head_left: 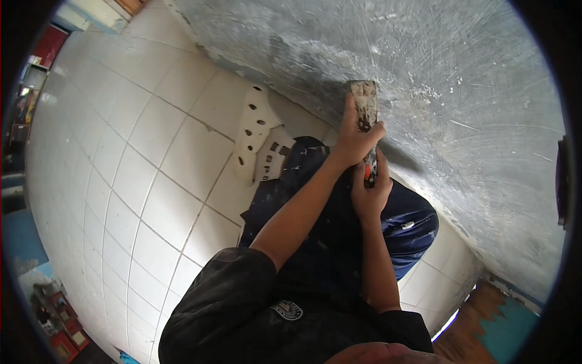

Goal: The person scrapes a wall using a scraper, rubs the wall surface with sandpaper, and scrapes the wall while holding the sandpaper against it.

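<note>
A scraper (365,102) with a flat blade crusted in dried material is held up against the grey plastered wall (461,133). My left hand (353,141) is closed around the blade's lower part, with a finger lying along its left edge and the thumb on the right. Lower down, my right hand (372,193) grips the handle, where an orange-red patch and dark parts show between the fingers. The blade's top end is at the wall; whether it touches cannot be made out.
White floor tiles (163,164) spread out to the left of the wall. By my bent legs in dark blue trousers (412,227) is a white shoe with holes (250,130). A brown and teal board (485,321) stands at lower right. Assorted items line the far left edge.
</note>
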`<state>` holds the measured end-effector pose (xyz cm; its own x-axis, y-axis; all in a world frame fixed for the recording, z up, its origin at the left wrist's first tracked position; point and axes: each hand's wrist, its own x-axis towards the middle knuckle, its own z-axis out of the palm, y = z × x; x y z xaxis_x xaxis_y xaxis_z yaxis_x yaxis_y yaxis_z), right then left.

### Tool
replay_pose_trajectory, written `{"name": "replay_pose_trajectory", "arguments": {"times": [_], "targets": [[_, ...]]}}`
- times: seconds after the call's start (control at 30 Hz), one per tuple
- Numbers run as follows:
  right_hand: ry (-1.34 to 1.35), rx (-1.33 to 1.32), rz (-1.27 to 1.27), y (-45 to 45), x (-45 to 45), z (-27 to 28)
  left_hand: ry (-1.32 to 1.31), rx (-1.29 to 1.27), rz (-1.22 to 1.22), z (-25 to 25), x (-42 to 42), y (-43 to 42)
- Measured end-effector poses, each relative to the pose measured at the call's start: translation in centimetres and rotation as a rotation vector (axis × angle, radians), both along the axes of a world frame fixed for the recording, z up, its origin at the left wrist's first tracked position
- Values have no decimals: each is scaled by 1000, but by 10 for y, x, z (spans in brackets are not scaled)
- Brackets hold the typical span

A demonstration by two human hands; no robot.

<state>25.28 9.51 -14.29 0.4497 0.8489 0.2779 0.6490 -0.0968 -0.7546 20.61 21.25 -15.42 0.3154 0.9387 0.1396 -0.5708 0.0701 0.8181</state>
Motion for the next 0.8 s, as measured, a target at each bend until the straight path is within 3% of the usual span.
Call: {"name": "replay_pose_trajectory", "arguments": {"times": [0.33, 0.53, 0.7, 0.8], "targets": [[-80, -41, 65, -7, -5, 23, 149, 63, 261, -13, 2, -3], [-140, 72, 142, -10, -6, 25, 180, -89, 236, -12, -3, -2], [-146, 7, 188, -15, -10, 37, 143, -207, 189, -56, 8, 19], [-164, -5, 179, -15, -4, 24, 137, -310, 178, -45, 5, 18]]}}
